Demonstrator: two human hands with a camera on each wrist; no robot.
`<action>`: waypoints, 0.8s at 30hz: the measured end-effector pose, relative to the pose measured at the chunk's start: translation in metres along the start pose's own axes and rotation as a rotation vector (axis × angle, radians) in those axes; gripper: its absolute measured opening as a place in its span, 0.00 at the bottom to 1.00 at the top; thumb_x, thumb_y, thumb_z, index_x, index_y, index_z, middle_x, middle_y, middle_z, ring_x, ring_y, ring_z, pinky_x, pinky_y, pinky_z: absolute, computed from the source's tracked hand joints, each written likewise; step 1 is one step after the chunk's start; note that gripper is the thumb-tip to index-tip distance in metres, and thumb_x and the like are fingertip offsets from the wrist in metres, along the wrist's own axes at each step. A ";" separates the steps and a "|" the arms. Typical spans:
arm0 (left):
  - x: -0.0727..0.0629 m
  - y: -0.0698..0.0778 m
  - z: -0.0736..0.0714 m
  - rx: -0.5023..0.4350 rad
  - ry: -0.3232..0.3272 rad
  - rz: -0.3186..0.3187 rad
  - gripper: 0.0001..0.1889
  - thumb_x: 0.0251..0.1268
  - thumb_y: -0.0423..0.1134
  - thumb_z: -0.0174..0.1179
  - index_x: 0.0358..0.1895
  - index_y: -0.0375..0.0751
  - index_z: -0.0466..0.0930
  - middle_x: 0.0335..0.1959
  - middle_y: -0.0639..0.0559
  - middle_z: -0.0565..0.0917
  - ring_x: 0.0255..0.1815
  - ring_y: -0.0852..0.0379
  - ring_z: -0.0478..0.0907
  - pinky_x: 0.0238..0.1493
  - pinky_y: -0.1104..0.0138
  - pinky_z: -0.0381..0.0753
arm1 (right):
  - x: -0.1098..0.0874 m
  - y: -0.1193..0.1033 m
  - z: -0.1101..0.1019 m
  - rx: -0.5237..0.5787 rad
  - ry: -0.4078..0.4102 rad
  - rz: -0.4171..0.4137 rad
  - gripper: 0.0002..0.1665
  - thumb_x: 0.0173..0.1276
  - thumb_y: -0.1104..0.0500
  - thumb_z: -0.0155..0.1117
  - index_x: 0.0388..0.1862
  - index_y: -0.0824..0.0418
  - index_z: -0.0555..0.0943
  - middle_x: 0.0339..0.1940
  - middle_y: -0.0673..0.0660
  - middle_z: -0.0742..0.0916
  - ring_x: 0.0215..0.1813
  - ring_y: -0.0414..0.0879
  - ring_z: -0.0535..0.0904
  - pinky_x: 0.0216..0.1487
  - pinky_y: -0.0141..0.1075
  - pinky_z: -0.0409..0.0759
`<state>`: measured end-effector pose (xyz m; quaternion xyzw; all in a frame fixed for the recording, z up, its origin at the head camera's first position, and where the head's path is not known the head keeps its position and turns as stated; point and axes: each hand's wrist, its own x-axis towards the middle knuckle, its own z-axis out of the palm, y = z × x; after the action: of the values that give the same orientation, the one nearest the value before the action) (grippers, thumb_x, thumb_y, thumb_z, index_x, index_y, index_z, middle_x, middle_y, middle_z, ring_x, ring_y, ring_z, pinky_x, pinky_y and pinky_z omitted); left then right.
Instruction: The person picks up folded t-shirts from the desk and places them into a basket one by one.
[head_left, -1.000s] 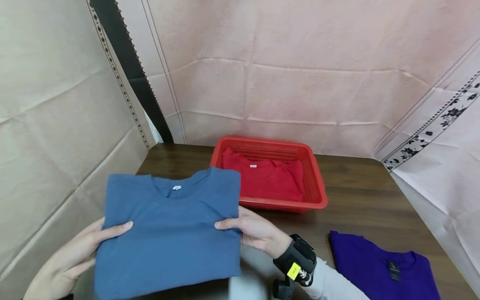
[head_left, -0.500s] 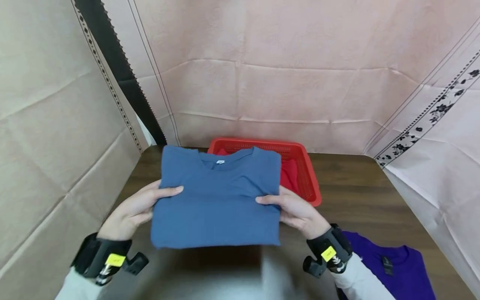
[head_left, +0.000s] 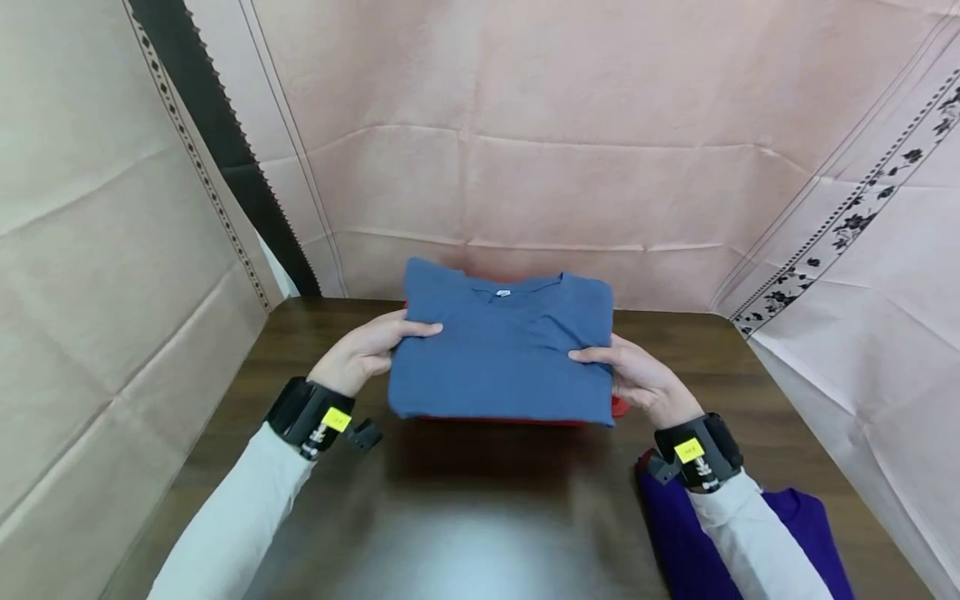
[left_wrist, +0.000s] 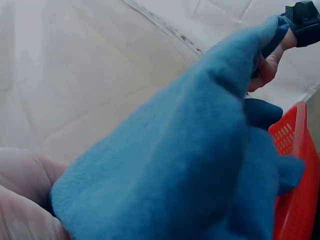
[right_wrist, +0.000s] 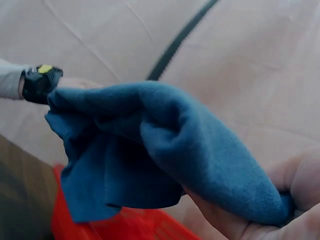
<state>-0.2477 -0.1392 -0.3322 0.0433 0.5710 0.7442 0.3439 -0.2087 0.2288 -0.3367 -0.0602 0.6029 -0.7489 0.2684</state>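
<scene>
Nearest on my remote feed, the left sleeve (head_left: 232, 517) and right sleeve (head_left: 757, 542), both white, stretch over a dark wood-grain table (head_left: 450, 533), its near part glossed by a pale, blurred patch of light; a folded purple shirt (head_left: 798, 517) lies at lower right, partly covered by the right forearm; a black camera cuff (head_left: 296, 412) with a yellow tag circles each wrist, the left one marked.

Farther in, the left hand (head_left: 371, 350) and right hand (head_left: 637, 375) each grip one side of a folded blue shirt (head_left: 502, 350), thumbs laid across its front; the garment is held up off the wood, its collar and small white label (head_left: 502, 293) at the far end, a dark patch showing on the table before it. Below and behind the cloth is a red plastic basket (left_wrist: 297, 205), mostly hidden from the head view; whether cloth and rim touch I cannot tell.

Beyond the table's far edge rises a pinkish backdrop (head_left: 570, 108), creased by straight folds; to the left hangs a pale sheet (head_left: 82, 292), with a black saw-edged strip (head_left: 231, 142) slanting beside it; to the right, a white sheet (head_left: 915, 275) carries a diagonal floral band (head_left: 855, 223) in black.
</scene>
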 end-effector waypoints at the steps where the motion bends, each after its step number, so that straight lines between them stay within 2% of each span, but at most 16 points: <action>1: 0.007 0.001 0.000 -0.011 0.015 -0.010 0.34 0.80 0.35 0.51 0.81 0.48 0.45 0.70 0.45 0.65 0.57 0.54 0.77 0.56 0.60 0.83 | 0.003 0.000 -0.004 0.002 0.009 0.009 0.43 0.78 0.70 0.50 0.82 0.59 0.40 0.69 0.59 0.69 0.58 0.46 0.81 0.56 0.42 0.84; 6: 0.039 -0.001 -0.003 -0.071 0.094 -0.094 0.36 0.78 0.35 0.55 0.81 0.46 0.47 0.74 0.45 0.63 0.65 0.48 0.70 0.68 0.51 0.74 | 0.023 0.001 -0.023 0.057 0.045 0.060 0.41 0.79 0.70 0.47 0.81 0.56 0.40 0.72 0.59 0.64 0.60 0.47 0.79 0.56 0.42 0.84; 9: 0.058 -0.005 -0.006 -0.115 0.135 -0.131 0.36 0.77 0.35 0.56 0.80 0.44 0.48 0.75 0.45 0.63 0.69 0.46 0.67 0.72 0.49 0.67 | 0.033 0.004 -0.032 0.088 0.092 0.085 0.43 0.79 0.69 0.48 0.82 0.53 0.40 0.74 0.59 0.61 0.63 0.51 0.75 0.56 0.44 0.84; 14: 0.086 -0.016 -0.011 -0.087 0.167 -0.136 0.37 0.77 0.32 0.54 0.81 0.44 0.45 0.78 0.43 0.61 0.73 0.44 0.64 0.75 0.50 0.63 | 0.050 0.017 -0.039 0.042 0.154 0.121 0.44 0.79 0.68 0.48 0.84 0.54 0.38 0.80 0.62 0.56 0.74 0.58 0.63 0.63 0.47 0.79; 17: 0.096 -0.024 -0.014 -0.040 0.198 -0.139 0.39 0.76 0.30 0.53 0.82 0.44 0.41 0.79 0.42 0.58 0.75 0.43 0.62 0.76 0.50 0.62 | 0.057 0.026 -0.039 0.005 0.176 0.149 0.46 0.79 0.69 0.48 0.84 0.56 0.36 0.83 0.64 0.52 0.78 0.61 0.57 0.73 0.53 0.69; 20: 0.100 -0.031 -0.016 -0.004 0.221 -0.147 0.41 0.75 0.26 0.51 0.83 0.43 0.37 0.80 0.40 0.55 0.77 0.43 0.58 0.77 0.51 0.59 | 0.061 0.032 -0.039 -0.024 0.209 0.158 0.47 0.78 0.69 0.48 0.84 0.55 0.34 0.84 0.65 0.50 0.80 0.63 0.53 0.77 0.57 0.57; 24: 0.102 -0.036 -0.016 0.039 0.219 -0.126 0.40 0.73 0.23 0.49 0.82 0.40 0.40 0.80 0.38 0.55 0.78 0.41 0.56 0.78 0.49 0.56 | 0.062 0.036 -0.039 -0.087 0.251 0.135 0.50 0.77 0.72 0.48 0.84 0.51 0.33 0.84 0.64 0.49 0.81 0.62 0.49 0.79 0.57 0.51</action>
<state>-0.3154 -0.0912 -0.4032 -0.0677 0.6211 0.7101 0.3247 -0.2653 0.2290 -0.3952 0.0629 0.6665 -0.7038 0.2377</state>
